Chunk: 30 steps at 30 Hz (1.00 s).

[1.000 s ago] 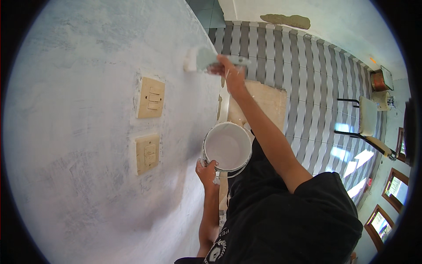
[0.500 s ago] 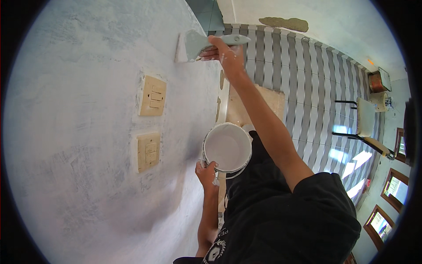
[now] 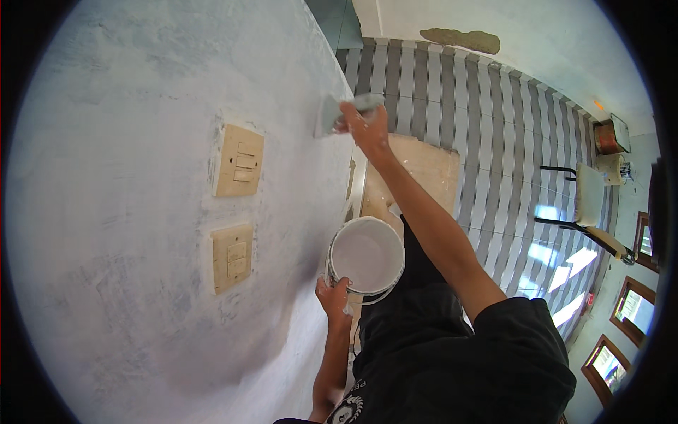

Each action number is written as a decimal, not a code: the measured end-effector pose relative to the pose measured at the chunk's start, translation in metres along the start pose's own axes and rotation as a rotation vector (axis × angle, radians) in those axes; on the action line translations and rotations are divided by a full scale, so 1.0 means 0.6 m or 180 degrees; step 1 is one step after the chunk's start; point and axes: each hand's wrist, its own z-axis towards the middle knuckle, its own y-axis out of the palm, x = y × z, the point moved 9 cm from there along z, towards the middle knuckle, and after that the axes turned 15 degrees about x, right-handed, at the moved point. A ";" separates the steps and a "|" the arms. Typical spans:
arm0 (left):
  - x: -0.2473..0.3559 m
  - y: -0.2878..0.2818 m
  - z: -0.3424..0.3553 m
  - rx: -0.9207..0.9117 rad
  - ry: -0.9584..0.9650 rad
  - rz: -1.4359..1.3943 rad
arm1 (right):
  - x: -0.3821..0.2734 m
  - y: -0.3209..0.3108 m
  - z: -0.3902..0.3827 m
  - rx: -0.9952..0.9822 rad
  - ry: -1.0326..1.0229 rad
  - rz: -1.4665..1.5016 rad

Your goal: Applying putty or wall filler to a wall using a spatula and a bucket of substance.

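Note:
My right hand (image 3: 367, 133) is closed around the pale grey-green handle of a wide paint brush (image 3: 330, 115). The brush is slightly smeared by motion, with its broad end against or very near the whitish wall (image 3: 162, 184), close to the wall's far edge. Lower down, my left hand (image 3: 332, 297) grips the near-left rim of a bucket (image 3: 367, 227), thumb over the edge. White paint (image 3: 367, 265) lies inside the bucket. Both hands have white smears on them.
Two cream switch plates (image 3: 240, 161) (image 3: 232, 260) sit on the wall at left. A tan board (image 3: 413, 166) lies on the striped tile floor (image 3: 487, 141). At right are a chair (image 3: 587, 194) and a rusty container (image 3: 609, 136).
My right hand has brought the brush nearer to me and a little right along the wall. The bucket, still in my left hand, appears slightly lower in view.

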 end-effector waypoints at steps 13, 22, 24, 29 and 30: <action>-0.020 -0.032 0.011 0.0127 0.0412 0.0402 | -0.106 0.090 -0.029 -0.0577 0.0419 0.1358; -0.002 -0.031 -0.002 0.0150 0.0152 0.0132 | 0.004 -0.031 -0.004 -0.0049 0.0335 0.0323; 0.011 -0.029 -0.008 0.0119 0.0153 0.0268 | -0.031 -0.009 0.001 -0.0041 0.0040 0.0176; -0.004 -0.038 -0.008 0.0123 0.0017 -0.0033 | -0.189 0.111 -0.016 -0.0322 -0.0500 0.0280; -0.007 -0.043 -0.004 0.0116 0.0048 0.0063 | -0.206 0.127 -0.018 -0.0502 -0.0404 0.0592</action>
